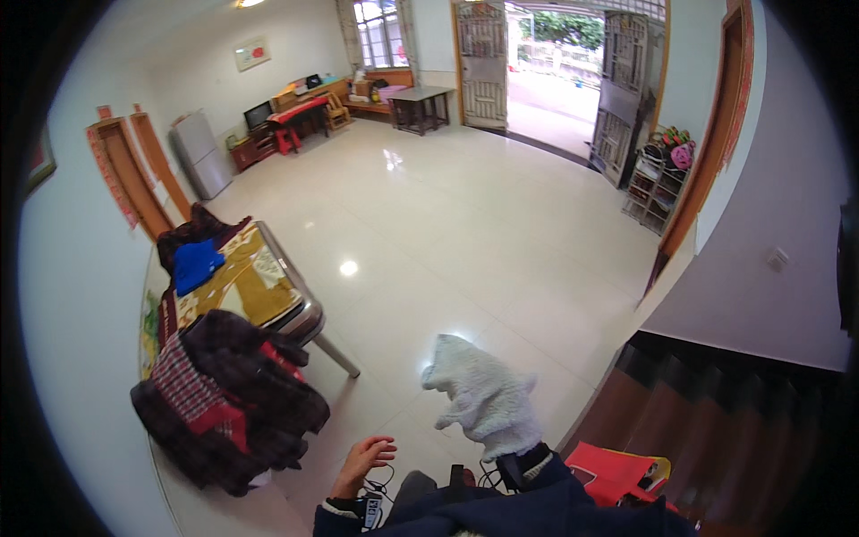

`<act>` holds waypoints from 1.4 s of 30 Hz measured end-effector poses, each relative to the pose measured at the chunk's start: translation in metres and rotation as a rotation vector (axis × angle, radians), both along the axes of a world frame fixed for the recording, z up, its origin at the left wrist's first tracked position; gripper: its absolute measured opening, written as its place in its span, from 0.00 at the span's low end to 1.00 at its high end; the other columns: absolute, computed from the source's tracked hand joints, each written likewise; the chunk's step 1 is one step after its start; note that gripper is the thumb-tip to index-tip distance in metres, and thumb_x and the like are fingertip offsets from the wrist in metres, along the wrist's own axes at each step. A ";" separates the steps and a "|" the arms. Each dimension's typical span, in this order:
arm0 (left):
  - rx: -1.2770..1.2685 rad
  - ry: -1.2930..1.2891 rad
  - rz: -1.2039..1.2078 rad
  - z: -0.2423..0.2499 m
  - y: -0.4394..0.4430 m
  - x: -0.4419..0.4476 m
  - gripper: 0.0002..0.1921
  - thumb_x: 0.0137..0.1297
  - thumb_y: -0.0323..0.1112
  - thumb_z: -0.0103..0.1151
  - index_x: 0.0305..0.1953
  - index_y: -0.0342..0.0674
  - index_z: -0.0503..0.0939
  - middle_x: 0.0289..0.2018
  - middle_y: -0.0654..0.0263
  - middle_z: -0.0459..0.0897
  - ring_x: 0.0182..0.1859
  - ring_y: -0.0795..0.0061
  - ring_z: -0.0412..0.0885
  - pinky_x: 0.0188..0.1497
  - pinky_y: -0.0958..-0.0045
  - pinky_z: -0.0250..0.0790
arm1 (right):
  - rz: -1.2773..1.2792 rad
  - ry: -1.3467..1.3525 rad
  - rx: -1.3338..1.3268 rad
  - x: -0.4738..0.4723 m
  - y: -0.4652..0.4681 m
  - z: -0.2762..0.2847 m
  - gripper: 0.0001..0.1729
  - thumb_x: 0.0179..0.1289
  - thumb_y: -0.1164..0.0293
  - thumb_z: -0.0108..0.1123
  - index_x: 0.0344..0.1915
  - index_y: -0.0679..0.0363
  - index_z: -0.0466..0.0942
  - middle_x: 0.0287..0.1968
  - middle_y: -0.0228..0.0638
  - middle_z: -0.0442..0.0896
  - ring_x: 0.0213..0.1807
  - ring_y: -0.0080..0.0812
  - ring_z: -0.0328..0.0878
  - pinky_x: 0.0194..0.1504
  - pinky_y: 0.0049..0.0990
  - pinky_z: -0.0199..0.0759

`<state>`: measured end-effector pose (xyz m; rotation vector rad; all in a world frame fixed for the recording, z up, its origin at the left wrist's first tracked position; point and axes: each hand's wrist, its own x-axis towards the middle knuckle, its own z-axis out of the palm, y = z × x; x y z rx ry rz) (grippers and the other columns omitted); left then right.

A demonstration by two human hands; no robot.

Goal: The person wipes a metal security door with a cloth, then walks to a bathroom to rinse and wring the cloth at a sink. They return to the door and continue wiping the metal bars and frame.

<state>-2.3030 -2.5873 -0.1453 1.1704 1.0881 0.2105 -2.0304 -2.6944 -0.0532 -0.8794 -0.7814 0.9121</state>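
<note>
My left hand [366, 458] holds nothing, its fingers a little apart and pointing right, above the tiled floor. A pale fleecy cloth [482, 396], perhaps a garment, covers the end of my right arm. My right hand is hidden in or under it, so its grip does not show. Nearest my left hand is a dark plaid garment [231, 396] with a red checked part, heaped at the near end of a table [310, 321]. Farther along that table lie yellow-brown patterned clothing [262, 288] and a folded blue garment [196, 264].
Stairs [711, 416] lie to my right, with a red bag [607, 473] close beside me. Glossy floor tiles [429, 221] stretch to an open double door [483, 74]. A shoe rack [654, 184] is at the far right, a fridge [203, 158] at the far left.
</note>
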 end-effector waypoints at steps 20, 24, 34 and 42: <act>-0.013 -0.208 0.016 -0.013 0.446 0.287 0.11 0.65 0.37 0.49 0.42 0.38 0.77 0.32 0.65 0.82 0.32 0.80 0.78 0.35 0.80 0.69 | -0.229 0.321 -0.265 0.259 0.330 -0.014 0.11 0.65 0.63 0.43 0.34 0.58 0.70 0.24 0.33 0.71 0.21 0.26 0.67 0.17 0.24 0.61; -0.063 -0.282 -0.246 -0.015 0.498 0.406 0.12 0.65 0.39 0.50 0.43 0.39 0.77 0.34 0.66 0.81 0.34 0.81 0.77 0.37 0.81 0.69 | -0.363 0.315 -0.273 0.325 0.370 -0.032 0.12 0.62 0.66 0.44 0.31 0.62 0.71 0.22 0.34 0.71 0.17 0.24 0.65 0.14 0.22 0.60; -0.051 -0.316 -0.330 0.002 0.613 0.599 0.11 0.67 0.38 0.50 0.44 0.39 0.76 0.36 0.66 0.81 0.38 0.81 0.77 0.41 0.80 0.69 | -0.411 0.020 -0.481 0.532 0.520 -0.041 0.06 0.53 0.78 0.48 0.29 0.64 0.73 0.30 0.39 0.78 0.17 0.22 0.70 0.13 0.18 0.65; -0.112 -0.125 0.115 -0.027 0.712 0.622 0.12 0.68 0.39 0.47 0.43 0.39 0.77 0.34 0.67 0.82 0.34 0.82 0.77 0.39 0.81 0.69 | 0.024 -0.316 -0.238 0.651 0.672 -0.034 0.19 0.44 0.76 0.50 0.39 0.71 0.74 0.43 0.45 0.79 0.31 0.31 0.78 0.26 0.18 0.73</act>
